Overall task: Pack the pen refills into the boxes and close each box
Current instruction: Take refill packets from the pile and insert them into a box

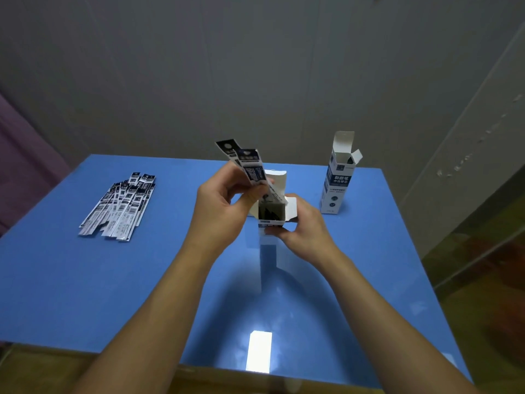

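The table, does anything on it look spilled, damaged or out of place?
Nothing stands out. The loose refills lie fanned in one pile at the left, the second box stands upright with its flaps open, and both hands work at the near box.

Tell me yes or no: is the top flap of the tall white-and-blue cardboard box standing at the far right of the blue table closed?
No, the tall white-and-blue cardboard box stands with its top flap raised and its mouth open.

Plain room: bare grey wall (199, 66), glossy blue table (85, 280)
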Available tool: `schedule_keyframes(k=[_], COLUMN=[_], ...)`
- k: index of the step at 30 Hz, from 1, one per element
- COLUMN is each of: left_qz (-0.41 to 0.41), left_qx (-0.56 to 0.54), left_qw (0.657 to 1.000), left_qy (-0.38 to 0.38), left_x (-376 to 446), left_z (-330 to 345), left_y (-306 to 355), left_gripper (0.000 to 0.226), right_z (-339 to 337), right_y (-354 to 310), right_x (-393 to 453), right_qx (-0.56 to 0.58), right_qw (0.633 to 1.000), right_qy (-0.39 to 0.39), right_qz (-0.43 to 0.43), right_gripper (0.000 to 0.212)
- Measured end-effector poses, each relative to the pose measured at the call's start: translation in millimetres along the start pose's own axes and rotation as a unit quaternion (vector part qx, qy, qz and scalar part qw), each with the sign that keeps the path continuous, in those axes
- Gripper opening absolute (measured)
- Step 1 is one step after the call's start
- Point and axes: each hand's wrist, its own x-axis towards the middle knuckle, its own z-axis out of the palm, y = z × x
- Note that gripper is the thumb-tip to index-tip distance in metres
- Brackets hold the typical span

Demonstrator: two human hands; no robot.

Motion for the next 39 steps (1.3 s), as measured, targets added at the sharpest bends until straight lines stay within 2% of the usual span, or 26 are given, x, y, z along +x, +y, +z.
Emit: schedule_keyframes(k=[4, 8, 12, 15, 20, 24, 30, 35, 39], left_qz=[0.014, 0.031, 0.054, 0.064, 0.077, 0.033, -0.001, -0.021, -0.057], left_qx=[0.038, 0.085, 0.161, 0.2, 0.313, 0.362, 0.333, 0.313, 0.336], left_qw=[0.999, 0.996, 0.985, 0.975, 0.94, 0.923, 0.937, 0.948, 0.938], left_qy=[-0.012, -0.02, -0.042, -0.067, -0.115, -0.128, -0.107, -0.055, -0.072], left_x=[2, 3, 4, 5, 8, 8, 4, 1, -5], left_z=[-2, -3, -5, -6, -6, -3, -2, -12, -26], left_y=[-2, -7, -14, -14, -22, -30, -37, -56, -76], left_gripper=[0.02, 0.024, 0.013, 0.013, 0.011, 0.019, 0.042, 0.041, 0.036], right_z=[-2, -1, 3, 4, 5, 6, 11, 16, 17], right_y=[0, 1, 3, 2, 0, 0, 10, 24, 29], right_x=[-1, -1, -2, -3, -3, -3, -2, 6, 19], right_qx=[0.003, -0.001, -0.001, 0.001, 0.011, 0.021, 0.012, -0.017, -0.038], right_qw=[1.0, 1.0, 1.0, 1.0, 0.999, 0.999, 0.998, 0.993, 0.988], right_qy=[-0.009, -0.009, -0.015, -0.025, -0.026, -0.028, -0.031, -0.039, -0.049], right_qz=[0.004, 0.011, 0.011, 0.014, 0.019, 0.029, 0.055, 0.108, 0.14], right_gripper=[0.049, 0.05, 0.048, 0.046, 0.044, 0.045, 0.049, 0.05, 0.053])
